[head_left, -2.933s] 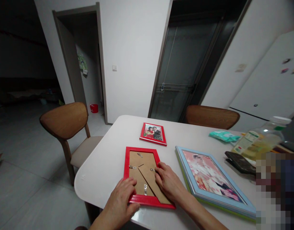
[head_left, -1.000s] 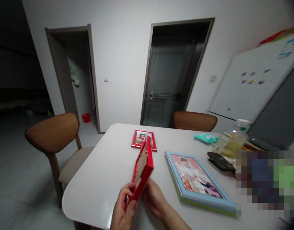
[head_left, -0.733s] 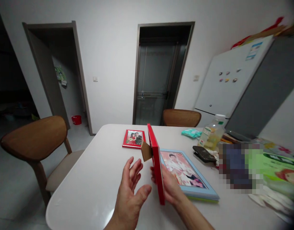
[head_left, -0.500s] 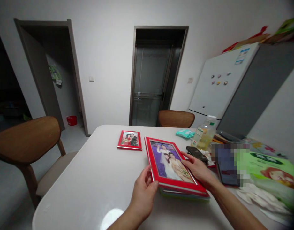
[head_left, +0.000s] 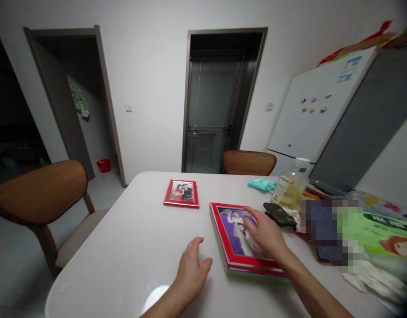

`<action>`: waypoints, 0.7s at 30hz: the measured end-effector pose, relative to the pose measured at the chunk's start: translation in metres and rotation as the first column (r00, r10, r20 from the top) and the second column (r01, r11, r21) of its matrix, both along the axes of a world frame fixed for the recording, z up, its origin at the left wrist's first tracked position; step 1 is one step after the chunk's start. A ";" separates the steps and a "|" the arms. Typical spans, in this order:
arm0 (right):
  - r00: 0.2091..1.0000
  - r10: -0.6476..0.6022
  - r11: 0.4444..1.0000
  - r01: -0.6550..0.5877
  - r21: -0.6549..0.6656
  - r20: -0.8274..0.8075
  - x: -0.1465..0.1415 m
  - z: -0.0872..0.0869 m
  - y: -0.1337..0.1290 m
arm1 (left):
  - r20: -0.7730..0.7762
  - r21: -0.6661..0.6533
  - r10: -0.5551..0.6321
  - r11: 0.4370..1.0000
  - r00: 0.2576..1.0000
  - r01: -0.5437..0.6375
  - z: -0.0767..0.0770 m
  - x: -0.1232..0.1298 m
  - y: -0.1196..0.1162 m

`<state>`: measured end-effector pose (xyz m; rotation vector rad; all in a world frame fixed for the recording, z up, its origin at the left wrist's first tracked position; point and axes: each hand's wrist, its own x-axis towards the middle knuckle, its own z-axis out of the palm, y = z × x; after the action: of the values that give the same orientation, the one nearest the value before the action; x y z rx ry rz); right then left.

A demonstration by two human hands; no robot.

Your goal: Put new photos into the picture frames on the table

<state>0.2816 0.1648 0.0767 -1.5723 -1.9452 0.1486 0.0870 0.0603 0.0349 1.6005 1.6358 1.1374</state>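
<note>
A large red photo frame [head_left: 233, 236] with a wedding picture on a purple ground lies on top of a stack; a green edge shows underneath. My right hand [head_left: 268, 234] is over the frame's right part with its fingers stretched out, hiding much of the picture. Whether its fingertips touch the surface, I cannot tell. Left of the stack, my left hand [head_left: 192, 267] hovers with thumb and fingers apart, holding nothing. Farther back on the table, a smaller red photo frame [head_left: 181, 204] lies flat, showing two people.
The white table [head_left: 130, 247] has a rounded left edge. Along its right side are a black phone-like item [head_left: 279, 215], a bottle of yellowish liquid [head_left: 291, 185], a teal packet [head_left: 262, 183] and a green package [head_left: 385, 234]. Wooden chairs stand at left [head_left: 40, 190] and behind [head_left: 249, 162].
The large frame has been lowered flat onto the stack. My left hand has let go of its edge and moved slightly left; my right hand has shifted from its right edge to over the picture.
</note>
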 end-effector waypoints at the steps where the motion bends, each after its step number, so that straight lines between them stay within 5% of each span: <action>1: 0.994 0.111 0.993 -0.112 0.040 0.021 -0.027 0.003 -0.005 | -0.014 0.009 0.029 1.000 0.999 -0.029 -0.001 -0.012 0.001; 4: 0.933 0.345 0.939 -0.343 -0.035 0.105 -0.117 0.000 -0.009 | -0.052 0.034 0.113 0.993 0.992 -0.111 -0.003 -0.046 -0.002; 9: 0.937 0.322 0.944 -0.307 -0.124 0.132 -0.207 -0.023 0.032 | -0.112 0.067 0.214 0.976 0.970 -0.208 -0.008 -0.095 -0.027; 15: 0.946 0.291 0.949 -0.267 -0.166 0.141 -0.207 -0.040 0.052 | -0.172 0.129 0.277 0.958 0.945 -0.257 -0.014 -0.126 -0.050; 21: 0.920 0.381 0.921 -0.370 -0.119 0.090 -0.185 -0.053 -0.025 | -0.380 0.178 0.160 0.979 0.911 -0.097 -0.001 -0.103 -0.042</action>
<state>0.0961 0.1397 0.0237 -1.2709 -2.3470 0.3281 -0.0159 0.0181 0.0337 1.9452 1.9736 1.0796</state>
